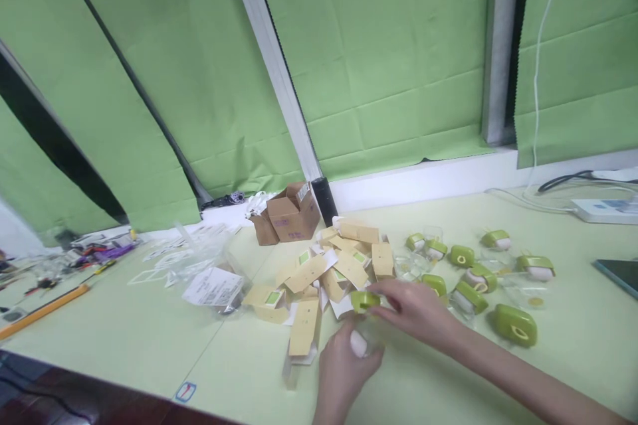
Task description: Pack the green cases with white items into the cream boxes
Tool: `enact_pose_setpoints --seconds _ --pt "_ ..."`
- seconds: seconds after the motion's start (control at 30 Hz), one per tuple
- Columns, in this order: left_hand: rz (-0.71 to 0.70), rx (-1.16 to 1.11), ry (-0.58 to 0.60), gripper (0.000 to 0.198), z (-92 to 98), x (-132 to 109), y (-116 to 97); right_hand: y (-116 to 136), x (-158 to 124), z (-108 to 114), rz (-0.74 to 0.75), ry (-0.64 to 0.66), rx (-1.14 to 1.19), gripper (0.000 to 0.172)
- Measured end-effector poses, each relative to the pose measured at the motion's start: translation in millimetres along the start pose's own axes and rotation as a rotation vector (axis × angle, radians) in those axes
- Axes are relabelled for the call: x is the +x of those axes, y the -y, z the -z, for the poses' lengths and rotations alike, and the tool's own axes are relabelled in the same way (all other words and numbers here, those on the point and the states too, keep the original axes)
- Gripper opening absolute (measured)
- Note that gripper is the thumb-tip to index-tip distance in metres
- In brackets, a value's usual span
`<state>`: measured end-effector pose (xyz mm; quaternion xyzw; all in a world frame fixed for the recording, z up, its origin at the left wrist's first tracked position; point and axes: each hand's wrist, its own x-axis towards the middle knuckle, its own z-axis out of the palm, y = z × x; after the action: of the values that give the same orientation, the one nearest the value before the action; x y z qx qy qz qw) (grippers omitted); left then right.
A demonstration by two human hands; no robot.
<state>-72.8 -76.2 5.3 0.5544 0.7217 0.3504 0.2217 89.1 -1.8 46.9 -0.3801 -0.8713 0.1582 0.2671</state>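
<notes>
My right hand [413, 311] pinches a small green plastic piece [363, 301] between thumb and fingertips. Just below it, my left hand [343, 362] is closed around a small white rounded piece [357, 344]; something clear and blurred shows beside it, and I cannot make out its shape. A heap of flattened or half-folded tan boxes [305, 327] lies beyond and left of my hands. To the right are several green-and-white rounded items [468, 297], among them a green one with a yellowish loop mark [516, 325]. Clear plastic shells [524, 292] lie among them.
An open brown carton [294, 216] and a black cylinder [325, 201] stand at the back. Plastic bags with a white label [214, 287] lie to the left, with tools and an orange bar [44, 311] farther off. A power strip [605, 210] and a dark device [621, 275] are at right.
</notes>
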Motion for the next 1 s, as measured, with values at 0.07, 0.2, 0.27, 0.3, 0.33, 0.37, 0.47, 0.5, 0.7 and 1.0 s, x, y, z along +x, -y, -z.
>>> enact_pose_setpoints --seconds 0.07,0.2,0.27,0.3,0.33,0.37,0.47,0.5,0.7,1.0 --pt "-0.012 -0.019 0.07 0.043 -1.2 -3.2 0.3 -13.3 -4.7 17.6 -0.085 -0.05 -0.005 0.033" --pt "0.017 -0.137 0.093 0.062 -0.2 -8.9 -4.9 -43.8 -13.8 46.0 -0.133 0.09 -0.091 0.026" --pt "0.038 -0.259 0.015 0.059 0.5 -8.1 -9.1 -52.8 -16.4 49.3 -0.127 0.156 -0.121 0.021" --pt "0.037 -0.336 -0.027 0.048 0.3 -6.4 -11.6 -54.5 -17.1 48.2 -0.119 0.157 -0.126 0.02" --pt "0.031 -0.421 -0.055 0.038 -0.5 -3.9 -14.4 -54.2 -17.4 45.6 -0.106 0.136 -0.119 0.02" --pt "0.027 -0.514 -0.057 0.035 -2.0 -1.0 -17.7 -52.0 -17.6 42.1 -0.085 0.098 -0.097 0.021" --pt "0.064 -0.788 0.085 0.05 -11.4 7.0 -28.8 -36.8 -19.6 29.6 0.007 -0.026 0.053 0.028" --pt "0.088 -0.842 0.132 0.056 -15.5 8.2 -32.1 -30.4 -21.1 25.9 0.035 -0.049 0.119 0.03" --pt "0.171 -0.949 0.097 0.057 -28.1 -5.4 -34.3 -10.6 -28.3 19.5 -0.007 0.003 0.434 0.034" --pt "0.249 -1.074 0.232 0.056 -21.0 -19.8 -18.9 -14.0 -24.5 24.6 0.045 0.119 0.497 0.027"
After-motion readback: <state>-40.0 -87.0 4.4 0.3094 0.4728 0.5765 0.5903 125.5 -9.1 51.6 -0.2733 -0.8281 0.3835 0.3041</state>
